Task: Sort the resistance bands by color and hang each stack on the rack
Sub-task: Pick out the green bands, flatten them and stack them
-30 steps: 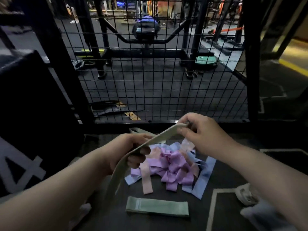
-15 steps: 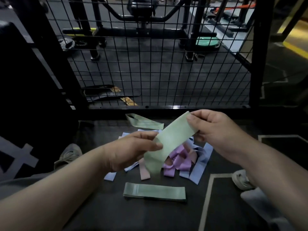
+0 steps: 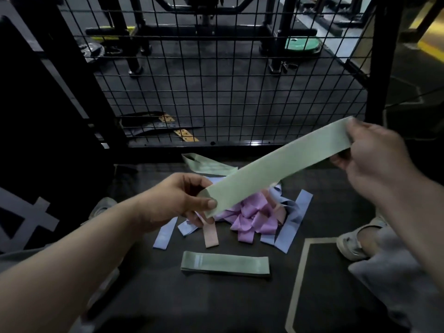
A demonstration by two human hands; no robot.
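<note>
Above band pile (image 3: 252,219) | left hand (image 3: 173,200) pinches green band (image 3: 276,164) | right hand (image 3: 379,162) grips its far end | folded band (image 3: 225,263) mark illegible

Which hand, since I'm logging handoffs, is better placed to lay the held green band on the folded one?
Probably left. The left hand grips the lower end of the held green band, nearer the folded green band on the floor; the right hand pinches the raised end, farther right.
</note>
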